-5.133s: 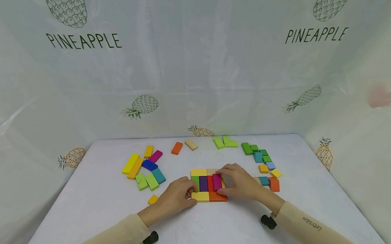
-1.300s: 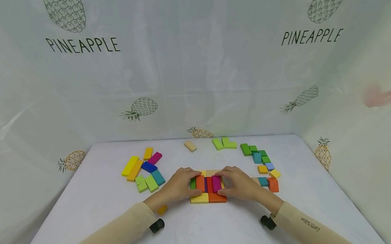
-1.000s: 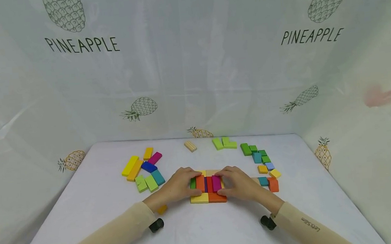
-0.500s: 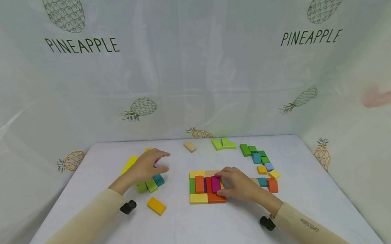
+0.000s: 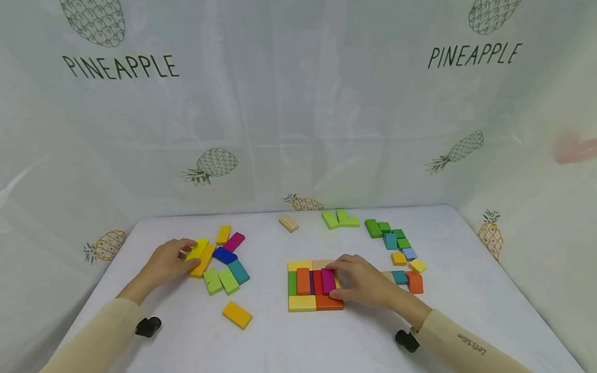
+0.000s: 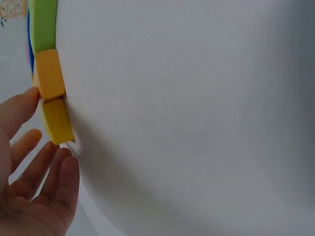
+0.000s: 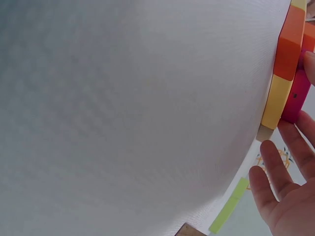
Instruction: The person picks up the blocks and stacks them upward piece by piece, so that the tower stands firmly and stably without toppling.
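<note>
At the left of the table, my left hand [image 5: 164,264] reaches over a yellow block [image 5: 197,249] beside an orange-yellow block [image 5: 204,261]. In the left wrist view the thumb is at the orange-yellow block's edge, and the other fingers curve loosely near the yellow block's end. My right hand [image 5: 362,281] pinches a magenta block [image 5: 328,281] lengthwise, thumb at the near end and fingertips at the far end. That block lies on a flat rectangle of coloured blocks [image 5: 301,303]. An orange block [image 5: 303,281] also lies on this rectangle, left of the magenta one.
A single orange-yellow block [image 5: 237,315] lies between the hands. Blue [image 5: 224,255], teal [image 5: 239,271] and lime blocks cluster at left. A wood-coloured block [image 5: 288,223] and lime blocks [image 5: 340,219] lie at the back. Green, teal and orange [image 5: 415,282] blocks sit at right.
The left hand laid the orange block on the rectangle, let go and moved left to the yellow blocks. The right hand stays at the magenta block.
</note>
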Demonstrator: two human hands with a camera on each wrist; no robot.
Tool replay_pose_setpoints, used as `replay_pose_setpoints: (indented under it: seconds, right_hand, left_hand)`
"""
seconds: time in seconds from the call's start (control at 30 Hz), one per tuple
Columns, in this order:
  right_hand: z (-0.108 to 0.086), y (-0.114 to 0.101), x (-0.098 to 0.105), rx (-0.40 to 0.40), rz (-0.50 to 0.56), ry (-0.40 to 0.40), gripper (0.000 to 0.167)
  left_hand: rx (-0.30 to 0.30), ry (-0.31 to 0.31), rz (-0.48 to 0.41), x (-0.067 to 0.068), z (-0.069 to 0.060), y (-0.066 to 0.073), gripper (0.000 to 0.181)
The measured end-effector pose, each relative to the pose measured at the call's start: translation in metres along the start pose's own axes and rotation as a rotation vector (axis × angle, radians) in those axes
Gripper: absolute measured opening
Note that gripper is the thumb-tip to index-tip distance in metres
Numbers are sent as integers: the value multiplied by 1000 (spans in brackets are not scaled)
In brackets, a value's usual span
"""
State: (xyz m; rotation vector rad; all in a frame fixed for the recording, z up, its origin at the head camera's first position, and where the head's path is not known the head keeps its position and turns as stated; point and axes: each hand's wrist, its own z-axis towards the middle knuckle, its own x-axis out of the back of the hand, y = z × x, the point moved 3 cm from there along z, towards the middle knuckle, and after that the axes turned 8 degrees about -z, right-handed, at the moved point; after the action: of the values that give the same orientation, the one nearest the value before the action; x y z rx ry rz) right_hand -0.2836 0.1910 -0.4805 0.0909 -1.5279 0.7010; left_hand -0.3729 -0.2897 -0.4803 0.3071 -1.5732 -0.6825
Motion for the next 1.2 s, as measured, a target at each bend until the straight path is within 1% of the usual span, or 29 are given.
replay_pose_setpoints:
  seconds: [0.1,0.17,0.27,0.37,0.47,0.6,0.7,0.73,0.8,0.87,0.93,1.07,1.13,1.2]
  right_hand:
    - [0,-1,1,-2,-1,2,56]
    - [0,-2,1,-7,-4,2,56]
    - [0,-2,1,-1,-5,7,56]
    - [0,-2,1,14,-7,10,56]
    - [1,-3,1,21,-8,8,56]
    - [2,-3,1,21,1,2,56]
    - [2,-4,1,13,6,-7,57]
    - [2,-3,0,10,10,-8,58]
    - [2,-3,0,-1,16,-11,60]
    - [2,-2,1,-13,26,-10,61]
    - [1,-2,1,-23,41,-8,61]
    - [-1,-1,1,-37,66,-20,59]
    - [-2,0,0,-34,84,-26,59]
    - [-2,1,0,-24,97,-35,60]
  left_hand:
    - [5,-5,-18,3,-1,-9,56]
    - [20,-12,-22,6,-1,-15,56]
    - [49,-6,3,9,-1,-21,55]
    - [55,5,49,11,-4,-22,55]
    - [39,26,76,13,-9,-21,51]
    - [31,79,70,18,-15,-20,45]
    - [11,121,62,24,-16,-14,44]
    - [-5,130,63,26,-15,-10,44]
    - [-49,137,65,26,-14,5,43]
    - [-100,125,54,23,-13,26,42]
    - [-159,103,42,16,-12,51,41]
    - [-301,40,9,-5,-12,101,42]
    - [-357,5,-5,-20,-11,120,42]
    - [-398,-38,-15,-35,-10,138,41]
